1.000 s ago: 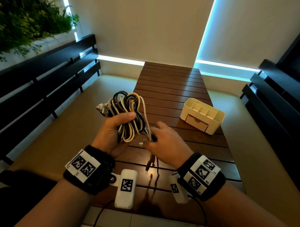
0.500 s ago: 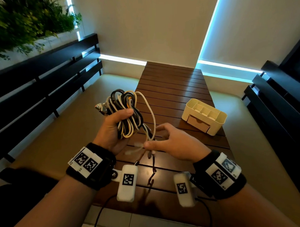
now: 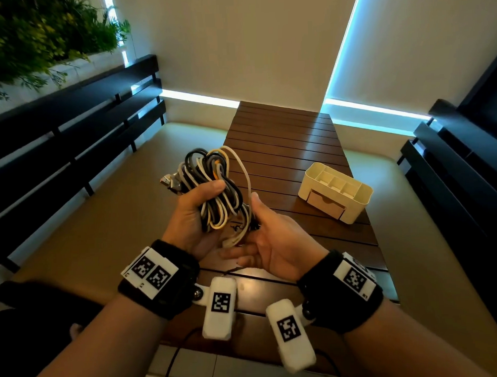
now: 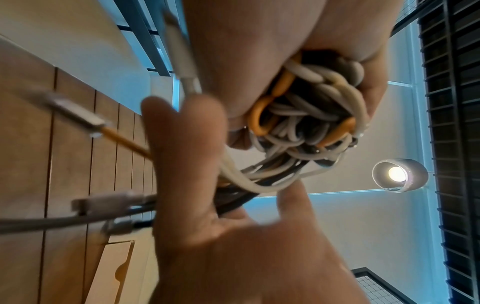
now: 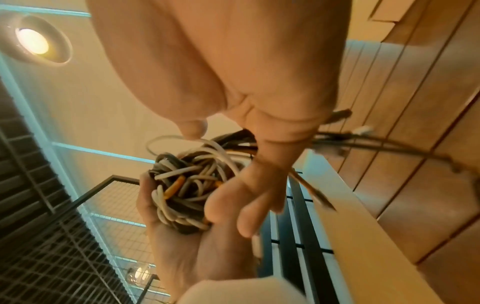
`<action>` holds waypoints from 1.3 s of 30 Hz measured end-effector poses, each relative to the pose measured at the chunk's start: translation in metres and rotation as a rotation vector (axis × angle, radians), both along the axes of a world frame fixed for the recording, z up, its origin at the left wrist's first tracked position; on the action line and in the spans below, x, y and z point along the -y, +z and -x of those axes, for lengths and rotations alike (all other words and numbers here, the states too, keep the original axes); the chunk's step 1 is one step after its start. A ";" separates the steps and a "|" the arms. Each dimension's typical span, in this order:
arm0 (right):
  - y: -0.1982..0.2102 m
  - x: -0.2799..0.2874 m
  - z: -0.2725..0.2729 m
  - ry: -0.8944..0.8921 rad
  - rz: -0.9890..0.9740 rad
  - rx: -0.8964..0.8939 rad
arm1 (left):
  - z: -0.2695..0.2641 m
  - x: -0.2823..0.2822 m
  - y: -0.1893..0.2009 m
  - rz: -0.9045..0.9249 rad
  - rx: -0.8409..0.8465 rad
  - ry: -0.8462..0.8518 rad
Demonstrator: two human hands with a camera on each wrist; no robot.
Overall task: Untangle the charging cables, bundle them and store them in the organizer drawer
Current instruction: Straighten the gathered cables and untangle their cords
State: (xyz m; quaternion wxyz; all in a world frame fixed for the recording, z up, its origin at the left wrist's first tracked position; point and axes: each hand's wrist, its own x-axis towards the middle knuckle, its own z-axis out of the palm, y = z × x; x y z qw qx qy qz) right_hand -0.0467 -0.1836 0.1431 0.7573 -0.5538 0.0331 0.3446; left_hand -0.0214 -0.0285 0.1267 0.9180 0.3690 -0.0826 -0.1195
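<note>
My left hand (image 3: 190,215) grips a tangled wad of white, black, grey and orange charging cables (image 3: 213,184) above the near part of the wooden table (image 3: 282,136). In the left wrist view its fingers curl round the cable wad (image 4: 298,123). My right hand (image 3: 264,241) lies palm up beside it, thumb raised. Loose cable ends (image 3: 235,239) run across its straight fingers (image 5: 259,185). Several plugs (image 4: 98,205) hang out past them. The cream organizer (image 3: 352,213) stands on the table to the right, its drawer (image 3: 325,204) closed.
Black slatted benches with pale cushions run along both sides, the left bench (image 3: 71,138) and the right bench (image 3: 452,181). A green plant (image 3: 39,40) hangs at the upper left. Bare table slats stretch beyond the organizer to the far wall.
My right hand has let go its pinch on the cable ends and turned palm up under them, closer to the left hand. The left hand keeps its hold on the wad.
</note>
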 end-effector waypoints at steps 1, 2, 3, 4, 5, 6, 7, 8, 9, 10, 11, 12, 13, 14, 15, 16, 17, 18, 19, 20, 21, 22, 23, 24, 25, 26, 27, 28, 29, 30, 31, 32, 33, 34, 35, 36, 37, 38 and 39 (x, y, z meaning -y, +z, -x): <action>-0.001 0.000 -0.001 -0.030 -0.062 -0.014 | 0.000 0.000 0.000 -0.005 0.002 -0.005; -0.001 0.000 -0.002 -0.061 -0.113 -0.032 | 0.000 0.000 0.001 -0.018 0.004 0.003; -0.002 0.000 -0.004 -0.098 -0.149 -0.052 | 0.000 -0.001 0.001 -0.034 0.010 0.017; -0.002 0.000 -0.005 -0.137 -0.173 -0.069 | 0.000 -0.001 0.001 -0.050 0.019 0.028; -0.003 0.001 -0.007 -0.176 -0.189 -0.080 | -0.001 -0.001 0.002 -0.061 0.025 0.036; -0.004 0.001 -0.008 -0.209 -0.198 -0.079 | -0.001 -0.001 0.002 -0.063 0.033 0.042; -0.004 0.001 -0.008 -0.241 -0.200 -0.068 | -0.002 -0.001 0.002 -0.061 0.043 0.050; -0.004 0.000 -0.009 -0.268 -0.206 -0.054 | -0.002 -0.001 0.003 -0.059 0.048 0.056; -0.004 -0.001 -0.009 -0.295 -0.211 -0.043 | -0.002 -0.001 0.003 -0.055 0.047 0.057; -0.004 -0.001 -0.009 -0.320 -0.220 -0.037 | -0.002 0.000 0.003 -0.048 0.045 0.054; -0.005 -0.002 -0.011 -0.350 -0.236 -0.028 | -0.002 0.001 0.003 -0.035 0.049 0.048; -0.005 -0.001 -0.012 -0.384 -0.260 -0.016 | -0.001 0.002 0.003 -0.014 0.055 0.046; -0.004 -0.001 -0.013 -0.431 -0.279 -0.012 | 0.000 0.004 0.003 0.011 0.061 0.044; -0.003 -0.001 -0.014 -0.475 -0.291 -0.016 | 0.001 0.005 0.002 0.027 0.062 0.042; -0.003 0.000 -0.014 -0.511 -0.296 -0.019 | 0.002 0.006 0.002 0.034 0.062 0.041; -0.002 0.001 -0.014 -0.534 -0.295 -0.015 | 0.003 0.007 0.001 0.041 0.059 0.042; -0.001 0.002 -0.012 -0.540 -0.290 -0.003 | 0.004 0.007 -0.001 0.052 0.050 0.046; 0.000 0.003 -0.010 -0.533 -0.284 0.011 | 0.005 0.007 -0.001 0.065 0.037 0.051; 0.000 0.003 -0.008 -0.534 -0.270 0.023 | 0.006 0.007 -0.002 0.076 0.025 0.061; 0.000 0.002 -0.008 -0.543 -0.250 0.043 | 0.008 0.008 -0.002 0.082 0.018 0.073; -0.001 0.002 -0.008 -0.565 -0.216 0.074 | 0.011 0.009 -0.003 0.085 0.012 0.075; -0.003 0.003 -0.009 -0.589 -0.165 0.116 | 0.013 0.012 -0.003 0.087 0.005 0.074; -0.004 0.002 -0.010 -0.607 -0.099 0.168 | 0.016 0.014 -0.005 0.086 -0.004 0.074; -0.007 0.002 -0.010 -0.616 -0.026 0.228 | 0.019 0.017 -0.005 0.083 -0.016 0.074; -0.007 0.002 -0.009 -0.612 0.049 0.295 | 0.020 0.018 -0.005 0.077 -0.034 0.074; -0.006 0.002 -0.007 -0.601 0.120 0.362 | 0.021 0.019 -0.005 0.068 -0.052 0.067; -0.006 0.002 -0.005 -0.584 0.184 0.419 | 0.022 0.020 -0.005 0.052 -0.071 0.058; -0.006 0.002 -0.004 -0.564 0.232 0.463 | 0.023 0.021 -0.005 0.037 -0.086 0.046; -0.006 0.002 -0.004 -0.543 0.270 0.497 | 0.024 0.021 -0.004 0.022 -0.098 0.035; -0.006 0.002 -0.003 -0.530 0.297 0.526 | 0.025 0.021 -0.004 0.001 -0.108 0.026; -0.006 0.001 -0.001 -0.518 0.321 0.549 | 0.026 0.022 -0.004 -0.023 -0.116 0.019; -0.005 0.000 0.001 -0.507 0.324 0.558 | 0.025 0.022 -0.005 -0.040 -0.123 0.014; -0.003 0.001 0.002 -0.492 0.310 0.558 | 0.025 0.022 -0.005 -0.050 -0.131 0.008; -0.004 0.003 0.002 -0.486 0.277 0.559 | 0.025 0.023 -0.005 -0.057 -0.142 0.003; -0.002 0.003 0.004 -0.497 0.232 0.542 | 0.025 0.024 -0.005 -0.067 -0.156 0.002; 0.000 0.003 0.006 -0.511 0.184 0.527 | 0.025 0.025 -0.005 -0.074 -0.171 0.001; 0.004 0.002 0.008 -0.516 0.169 0.522 | 0.024 0.025 -0.005 -0.081 -0.184 -0.001; 0.007 0.001 0.011 -0.491 0.184 0.549 | 0.024 0.026 -0.005 -0.089 -0.190 0.000; 0.009 0.001 0.013 -0.457 0.216 0.591 | 0.024 0.027 -0.004 -0.098 -0.194 0.003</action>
